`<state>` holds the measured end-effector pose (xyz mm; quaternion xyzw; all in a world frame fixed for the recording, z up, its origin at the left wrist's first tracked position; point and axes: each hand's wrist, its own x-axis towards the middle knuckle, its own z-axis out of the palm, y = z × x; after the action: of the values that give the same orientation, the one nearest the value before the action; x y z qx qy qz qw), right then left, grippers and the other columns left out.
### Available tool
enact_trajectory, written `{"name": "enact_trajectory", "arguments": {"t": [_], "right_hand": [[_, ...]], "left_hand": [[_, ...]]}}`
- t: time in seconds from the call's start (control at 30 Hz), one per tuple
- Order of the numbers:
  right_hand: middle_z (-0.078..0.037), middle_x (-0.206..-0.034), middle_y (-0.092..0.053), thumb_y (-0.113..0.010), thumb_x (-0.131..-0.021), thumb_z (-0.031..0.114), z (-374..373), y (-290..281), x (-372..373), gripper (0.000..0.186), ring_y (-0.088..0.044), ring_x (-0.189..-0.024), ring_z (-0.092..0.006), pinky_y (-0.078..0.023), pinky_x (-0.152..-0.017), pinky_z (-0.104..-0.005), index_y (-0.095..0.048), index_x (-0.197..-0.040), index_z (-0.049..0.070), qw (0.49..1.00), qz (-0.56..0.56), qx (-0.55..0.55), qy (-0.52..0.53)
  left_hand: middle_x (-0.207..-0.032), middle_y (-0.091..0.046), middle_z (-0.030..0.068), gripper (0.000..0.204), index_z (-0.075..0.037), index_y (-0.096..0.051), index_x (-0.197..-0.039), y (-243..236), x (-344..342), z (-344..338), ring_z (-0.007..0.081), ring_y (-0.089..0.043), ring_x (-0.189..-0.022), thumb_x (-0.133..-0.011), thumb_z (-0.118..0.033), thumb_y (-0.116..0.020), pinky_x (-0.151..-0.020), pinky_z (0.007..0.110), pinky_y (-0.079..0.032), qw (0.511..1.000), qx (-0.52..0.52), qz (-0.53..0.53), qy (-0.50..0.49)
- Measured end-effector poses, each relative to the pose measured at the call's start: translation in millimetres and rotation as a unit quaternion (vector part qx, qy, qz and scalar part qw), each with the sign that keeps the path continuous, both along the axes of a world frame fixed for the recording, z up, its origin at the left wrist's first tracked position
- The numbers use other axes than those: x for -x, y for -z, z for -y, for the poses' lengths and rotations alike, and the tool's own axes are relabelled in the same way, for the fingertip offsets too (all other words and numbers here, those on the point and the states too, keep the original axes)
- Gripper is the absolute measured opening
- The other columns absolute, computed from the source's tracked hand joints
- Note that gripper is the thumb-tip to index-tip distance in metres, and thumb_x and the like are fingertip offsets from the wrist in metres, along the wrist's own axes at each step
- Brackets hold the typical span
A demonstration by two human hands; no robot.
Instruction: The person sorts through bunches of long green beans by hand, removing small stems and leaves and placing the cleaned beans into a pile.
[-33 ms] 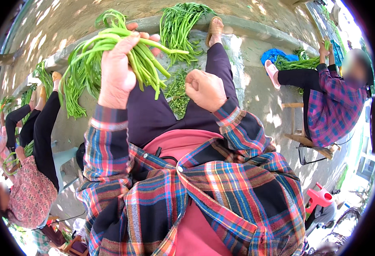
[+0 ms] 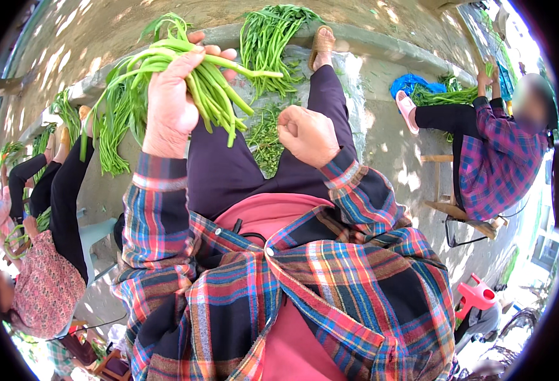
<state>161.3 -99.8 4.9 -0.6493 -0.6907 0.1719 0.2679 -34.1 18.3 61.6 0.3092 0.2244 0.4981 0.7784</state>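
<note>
My left hand (image 2: 176,95) is raised and wrapped round a bunch of water spinach (image 2: 213,86). Its cut stems point right and toward me, while leaves and longer stems hang over the left side. To the right, apart from the bunch, my right hand (image 2: 309,134) is closed with its fingers curled in. Whatever it may hold is hidden. Below and between the hands, a heap of short green pieces (image 2: 268,143) lies on the ground between my legs. Beyond it, a pile of long-stemmed water spinach (image 2: 272,47) rests near my sandalled foot (image 2: 321,47).
More stems (image 2: 114,136) lie left of my leg. A clear plastic sheet (image 2: 351,82) covers ground by my foot, before a low kerb (image 2: 381,47). At right, a person in plaid (image 2: 498,155) sits beside greens and a blue bag (image 2: 413,82). Another person (image 2: 51,286) sits at left.
My left hand and the bunch have shifted very slightly left. My right hand stays curled in nearly the same place.
</note>
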Motion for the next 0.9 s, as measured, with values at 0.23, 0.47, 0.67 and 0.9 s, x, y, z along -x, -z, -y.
{"name": "enact_trajectory", "arguments": {"t": [0.23,0.47,0.67,0.9], "right_hand": [[-0.006,-0.072,-0.054,-0.058,-0.074,0.007,4,-6,-5,0.011,-0.057,-0.060,-0.0225,-0.045,-0.054,-0.0345,-0.054,-0.084,0.009,0.996,-0.086,-0.017,-0.023],[-0.006,-0.072,-0.052,-0.057,-0.076,0.006,7,-8,-9,0.012,-0.055,-0.057,-0.0176,-0.044,-0.054,-0.0294,-0.056,-0.088,0.005,0.992,-0.121,-0.015,-0.044],[-0.006,-0.074,-0.052,-0.057,-0.079,0.006,4,-21,-13,0.017,-0.052,-0.057,-0.0134,-0.043,-0.054,-0.0267,-0.057,-0.095,0.000,0.974,-0.224,-0.015,-0.015],[-0.008,-0.080,-0.056,-0.059,-0.082,0.015,-5,-46,-11,0.025,-0.057,-0.062,-0.0194,-0.046,-0.057,-0.0304,-0.054,-0.103,0.002,0.982,-0.167,-0.078,-0.030]], "left_hand": [[-0.082,-0.047,0.0076,0.044,0.007,-0.033,-0.126,-15,34,-38,0.0198,-0.051,-0.075,-0.084,-0.005,-0.044,-0.083,0.040,-0.045,0.977,-0.040,0.142,0.154],[-0.075,-0.039,0.0014,0.039,0.006,-0.037,-0.125,-13,49,-70,0.0082,-0.039,-0.059,-0.094,-0.016,-0.044,-0.059,0.026,-0.038,0.936,-0.028,0.241,0.256],[-0.078,-0.039,0.0028,0.043,0.006,-0.030,-0.130,-19,28,-71,0.0091,-0.041,-0.062,-0.092,-0.007,-0.042,-0.060,0.025,-0.038,0.957,-0.002,0.189,0.222],[-0.079,-0.043,0.0032,0.038,0.006,-0.036,-0.125,-3,-10,-58,0.0088,-0.044,-0.062,-0.091,-0.009,-0.045,-0.061,0.026,-0.042,0.959,0.073,0.144,0.234]]}}
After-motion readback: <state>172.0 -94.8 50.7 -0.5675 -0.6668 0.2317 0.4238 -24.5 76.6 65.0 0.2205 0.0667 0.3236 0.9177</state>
